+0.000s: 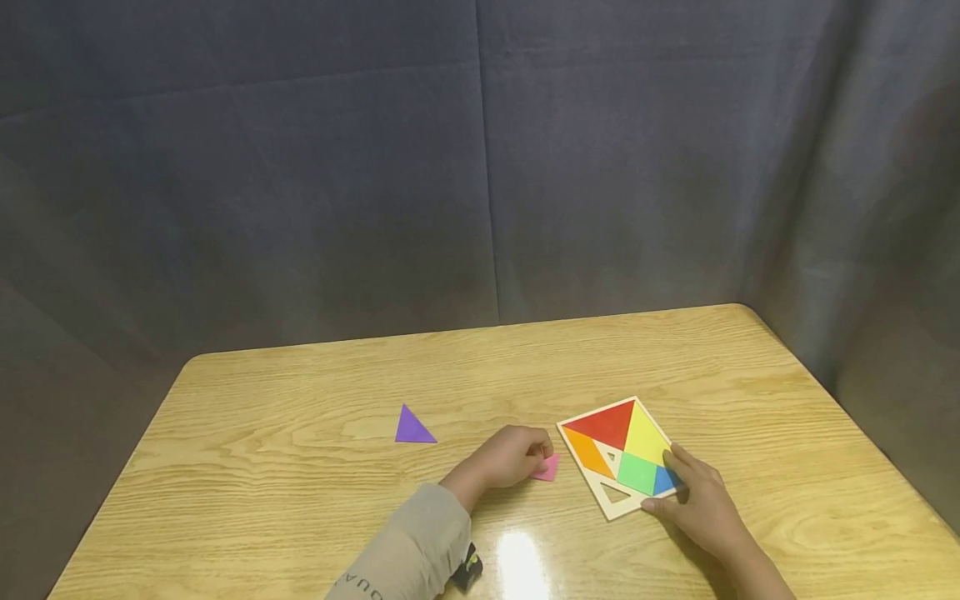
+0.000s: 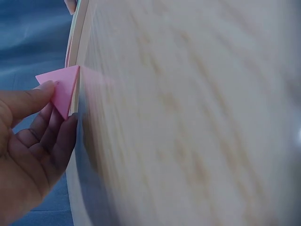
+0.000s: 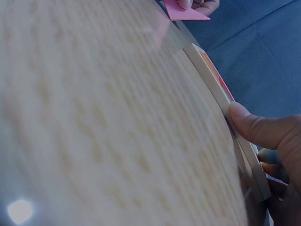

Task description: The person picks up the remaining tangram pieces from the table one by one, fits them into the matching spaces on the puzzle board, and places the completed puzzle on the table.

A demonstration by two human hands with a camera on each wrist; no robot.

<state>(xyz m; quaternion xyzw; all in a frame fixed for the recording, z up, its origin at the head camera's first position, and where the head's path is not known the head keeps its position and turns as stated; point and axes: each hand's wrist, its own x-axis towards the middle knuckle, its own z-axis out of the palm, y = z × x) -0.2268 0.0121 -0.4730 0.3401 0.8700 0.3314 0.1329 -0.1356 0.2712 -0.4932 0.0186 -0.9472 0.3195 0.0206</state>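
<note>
My left hand (image 1: 510, 457) pinches a pink triangle tangram piece (image 2: 65, 89) between thumb and fingers, left of the tangram board (image 1: 636, 502). In the left wrist view the piece is tilted up, one corner near the tabletop. At the board's near right corner, my right hand (image 1: 699, 504) grips the edge, thumb on the near side and fingers on the right side. Set in the board are red (image 1: 609, 423), yellow (image 1: 647, 433), orange (image 1: 588, 452), green (image 1: 637, 472) and blue (image 1: 664, 479) pieces. Two triangular recesses show bare wood.
A purple triangle (image 1: 412, 428) lies flat on the wooden table (image 1: 285, 467), left of my left hand. Dark grey curtains (image 1: 360, 192) hang behind the table and along its right side. A small black object (image 1: 468, 568) shows beside the left sleeve.
</note>
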